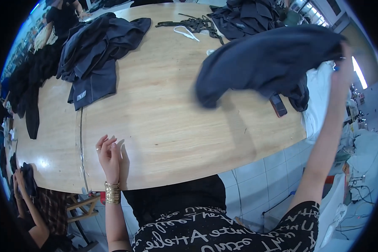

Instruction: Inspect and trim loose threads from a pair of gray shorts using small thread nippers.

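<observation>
My right hand (344, 63) is raised at the far right, closed on the edge of a dark navy garment (260, 61). The cloth stretches out to the left above the table, and its loose end is smeared by motion. What kind of garment it is, I cannot make out. My left hand (108, 157), with gold bangles on the wrist, rests at the table's near edge. Its fingers are loosely bent and apart, holding nothing. The wooden table (164, 122) lies under both hands.
Dark garments (96, 54) are heaped at the left, more (243, 19) at the back right. Black straps (193, 24) and a white loop (187, 33) lie at the back. A phone (278, 106) sits near white fabric (321, 105) on the right. Other people are at the left.
</observation>
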Action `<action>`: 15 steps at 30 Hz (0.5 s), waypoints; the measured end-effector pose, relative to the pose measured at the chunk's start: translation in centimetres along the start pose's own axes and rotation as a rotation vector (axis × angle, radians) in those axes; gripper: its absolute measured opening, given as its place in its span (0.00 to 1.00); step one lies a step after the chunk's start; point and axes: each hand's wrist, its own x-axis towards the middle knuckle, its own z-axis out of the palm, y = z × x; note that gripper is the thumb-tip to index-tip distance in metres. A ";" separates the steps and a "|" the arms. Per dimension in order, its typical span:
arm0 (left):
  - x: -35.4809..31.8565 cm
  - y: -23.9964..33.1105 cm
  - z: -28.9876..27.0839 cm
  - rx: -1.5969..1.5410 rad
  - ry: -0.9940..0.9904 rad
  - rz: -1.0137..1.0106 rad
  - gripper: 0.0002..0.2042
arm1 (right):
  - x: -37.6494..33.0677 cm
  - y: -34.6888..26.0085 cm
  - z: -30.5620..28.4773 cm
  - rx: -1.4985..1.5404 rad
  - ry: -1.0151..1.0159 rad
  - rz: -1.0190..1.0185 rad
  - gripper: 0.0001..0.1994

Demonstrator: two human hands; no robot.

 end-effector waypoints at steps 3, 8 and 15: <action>0.4 0.0 -0.7 0.018 0.090 0.038 0.07 | 6.0 -0.7 -2.5 -0.227 0.304 -0.265 0.17; 0.8 -0.3 0.0 -0.037 0.015 -0.006 0.07 | 9.5 11.3 -10.4 -1.602 0.087 -0.067 0.25; 1.9 0.9 -1.1 0.023 -0.051 0.043 0.06 | -25.7 11.7 5.5 -0.814 -0.746 0.059 0.10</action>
